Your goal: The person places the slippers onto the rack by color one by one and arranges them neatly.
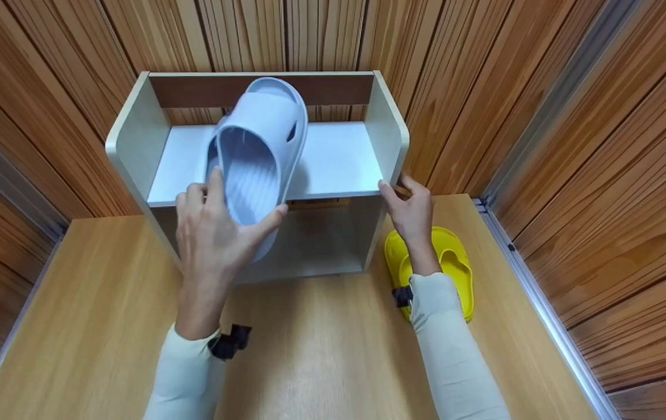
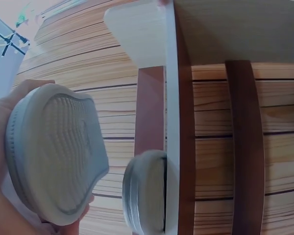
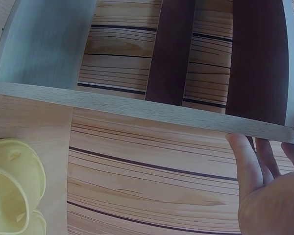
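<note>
My left hand (image 1: 210, 233) grips a light blue-grey slide slipper (image 1: 272, 116) by its heel end, thumb on one side and fingers on the other. The slipper is tilted above the top shelf, its opening facing me. Behind it, mostly hidden in the head view, a second matching slipper (image 2: 147, 193) rests on the shelf in the left wrist view. At the right front corner of the white shoe rack (image 1: 388, 134), my right hand (image 1: 412, 210) holds the side panel, thumb inside and fingers outside.
Yellow slippers (image 1: 455, 271) lie on the wooden floor (image 1: 321, 350) right of the rack, partly covered by my right forearm. The lower shelf (image 1: 315, 256) lies below the top one. A wood-panelled wall (image 1: 321, 35) stands behind, with metal rails (image 1: 537, 315) along the floor's sides.
</note>
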A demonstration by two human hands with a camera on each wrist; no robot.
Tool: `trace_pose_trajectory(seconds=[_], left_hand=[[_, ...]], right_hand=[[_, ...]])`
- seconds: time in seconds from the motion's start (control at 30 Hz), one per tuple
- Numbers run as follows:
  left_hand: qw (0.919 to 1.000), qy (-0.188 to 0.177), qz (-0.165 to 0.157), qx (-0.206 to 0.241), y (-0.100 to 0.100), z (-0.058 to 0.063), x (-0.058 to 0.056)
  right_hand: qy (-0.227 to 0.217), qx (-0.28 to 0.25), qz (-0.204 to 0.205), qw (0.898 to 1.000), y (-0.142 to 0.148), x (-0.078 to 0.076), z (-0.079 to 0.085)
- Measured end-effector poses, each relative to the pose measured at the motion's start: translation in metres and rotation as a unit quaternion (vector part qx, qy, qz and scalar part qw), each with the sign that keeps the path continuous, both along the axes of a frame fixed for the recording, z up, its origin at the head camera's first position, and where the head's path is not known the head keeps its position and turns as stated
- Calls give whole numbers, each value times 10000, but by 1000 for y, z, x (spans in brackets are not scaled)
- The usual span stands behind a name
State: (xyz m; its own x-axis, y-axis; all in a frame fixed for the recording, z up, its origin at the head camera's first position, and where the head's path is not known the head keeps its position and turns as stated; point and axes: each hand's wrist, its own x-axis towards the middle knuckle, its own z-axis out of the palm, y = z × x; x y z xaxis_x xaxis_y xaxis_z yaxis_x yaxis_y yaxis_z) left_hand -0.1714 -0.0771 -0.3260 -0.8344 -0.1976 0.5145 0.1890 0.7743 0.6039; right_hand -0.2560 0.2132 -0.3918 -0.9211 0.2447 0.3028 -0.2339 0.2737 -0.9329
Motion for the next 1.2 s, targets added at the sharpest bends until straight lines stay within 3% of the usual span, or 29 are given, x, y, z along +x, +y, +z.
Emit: trace_pose_trajectory(seconds=[0.43,0.9,1.2], left_hand=[[9945,-1011,9,-260,17,12,-20],[9927,-1097,-176,-478,38,12,-34],[9892,-1265,-45,-734,48,9,-46]], right_hand=[[-88,-48,16,9999,-1,0,0],[-84,67,-42,9999,0,-1,1],[-26,65,-27,10000,-1,-1,0]])
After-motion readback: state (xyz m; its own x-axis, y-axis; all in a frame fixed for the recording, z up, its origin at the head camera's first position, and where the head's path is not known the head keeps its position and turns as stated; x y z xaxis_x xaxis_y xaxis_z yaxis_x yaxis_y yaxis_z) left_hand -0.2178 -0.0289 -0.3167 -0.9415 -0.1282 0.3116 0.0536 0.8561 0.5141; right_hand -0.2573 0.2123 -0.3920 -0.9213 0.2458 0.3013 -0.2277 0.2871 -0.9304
